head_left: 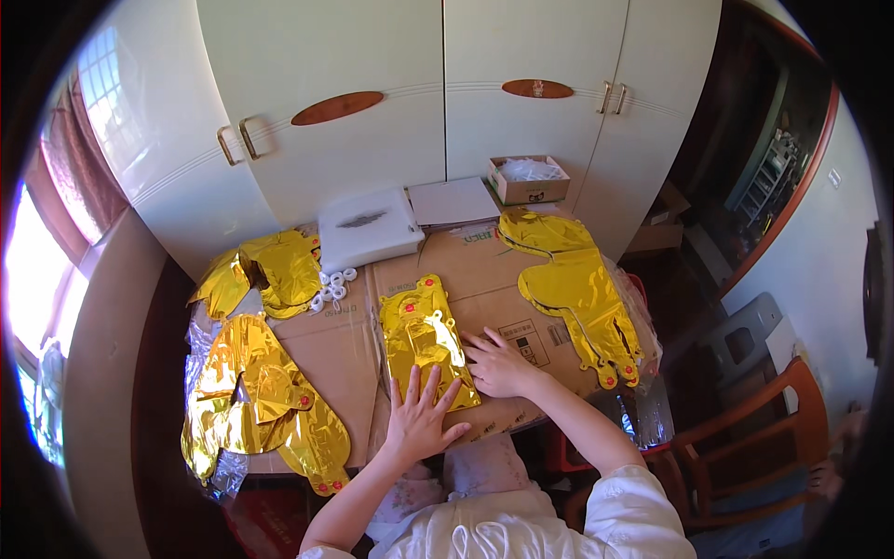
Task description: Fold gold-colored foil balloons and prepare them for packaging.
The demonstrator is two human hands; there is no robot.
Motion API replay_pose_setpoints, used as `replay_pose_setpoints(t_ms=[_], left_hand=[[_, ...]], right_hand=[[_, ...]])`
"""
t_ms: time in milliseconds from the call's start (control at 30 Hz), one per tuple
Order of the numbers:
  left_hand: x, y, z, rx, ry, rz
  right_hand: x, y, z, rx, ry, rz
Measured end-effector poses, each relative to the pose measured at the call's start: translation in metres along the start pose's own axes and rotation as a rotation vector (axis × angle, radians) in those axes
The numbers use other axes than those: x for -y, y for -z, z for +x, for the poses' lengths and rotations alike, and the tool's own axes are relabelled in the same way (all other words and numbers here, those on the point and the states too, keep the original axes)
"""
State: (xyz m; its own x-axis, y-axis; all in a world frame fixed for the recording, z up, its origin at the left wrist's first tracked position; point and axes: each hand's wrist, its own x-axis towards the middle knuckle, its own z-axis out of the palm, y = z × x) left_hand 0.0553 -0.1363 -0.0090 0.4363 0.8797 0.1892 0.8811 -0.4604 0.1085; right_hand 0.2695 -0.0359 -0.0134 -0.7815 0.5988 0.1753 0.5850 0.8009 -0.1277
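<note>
Head view: a flat gold foil piece [416, 343] with red round spots lies near the middle of the brown cardboard [340, 359] covering the table, its long side running roughly from twelve to six o'clock. Taking that piece as the dial's centre, the left hand [419, 424] is at six o'clock, palm down, fingers spread wide across its near end, pressing on the foil and gripping nothing. The right hand [507, 370] lies between three and four, fingers loosely spread and slightly bent, their tips at the foil's edge, not closed around anything. Between two and three o'clock lies a gold foil stack [582, 279]; between eight and nine, a crumpled gold pile [256, 396]; at ten, another gold foil heap [291, 270], with small white rolls [337, 292] just beside it, nearer the centre. A translucent plastic stack [372, 238] sits at eleven, white sheets [453, 203] at twelve, and an open box [531, 193] of whitish clear material at one. A wooden chair [808, 391] stands well apart, between three and four.
</note>
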Motion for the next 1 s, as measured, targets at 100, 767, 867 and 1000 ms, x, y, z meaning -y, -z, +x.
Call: replay_pose_setpoints(t_ms=[100,767,867,1000], left_hand=[[-0.001,0.001,0.002,0.018,0.003,0.004],[-0.001,0.003,0.003,0.029,-0.004,0.007],[-0.002,0.004,0.005,0.029,-0.011,0.019],[-0.001,0.003,0.002,0.018,-0.006,0.024]], right_hand=[[-0.003,0.002,0.001,0.049,-0.013,0.029],[-0.016,0.003,0.005,0.046,-0.037,0.117],[-0.015,-0.006,-0.001,-0.115,-0.064,0.197],[-0.008,0.004,-0.014,-0.25,-0.112,0.428]])
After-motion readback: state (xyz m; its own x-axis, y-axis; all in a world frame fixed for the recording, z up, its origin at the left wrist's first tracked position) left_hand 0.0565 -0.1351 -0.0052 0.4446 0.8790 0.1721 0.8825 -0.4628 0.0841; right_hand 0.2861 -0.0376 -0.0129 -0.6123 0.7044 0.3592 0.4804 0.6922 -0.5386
